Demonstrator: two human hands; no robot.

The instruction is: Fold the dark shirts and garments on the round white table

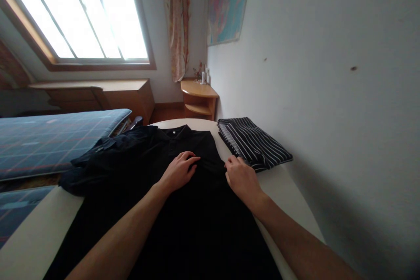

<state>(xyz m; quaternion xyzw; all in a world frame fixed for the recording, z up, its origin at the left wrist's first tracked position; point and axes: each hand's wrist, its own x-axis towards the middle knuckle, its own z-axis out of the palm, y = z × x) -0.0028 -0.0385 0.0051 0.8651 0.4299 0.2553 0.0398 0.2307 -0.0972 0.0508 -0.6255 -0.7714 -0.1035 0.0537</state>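
A black collared shirt (197, 223) lies spread over the white table (285, 201), its collar at the far end. My left hand (181, 169) rests on the chest of this shirt, palm down, fingers loosely stretched and the thumb apart. At the shirt's right edge, my right hand (241, 179) has its fingers curled closed on the black cloth; the fingertips are partly hidden. Just beyond that hand is a folded black garment with white stripes (254, 142). Dark, crumpled cloth (114, 157) lies to the left; I cannot tell whether it is a separate garment.
A blue plaid mattress (59, 140) stands left of the table. A white wall (344, 118) runs close along the right side. Beyond the table are a wooden corner shelf (198, 89) and a long wooden cabinet (127, 85) under the window (85, 13).
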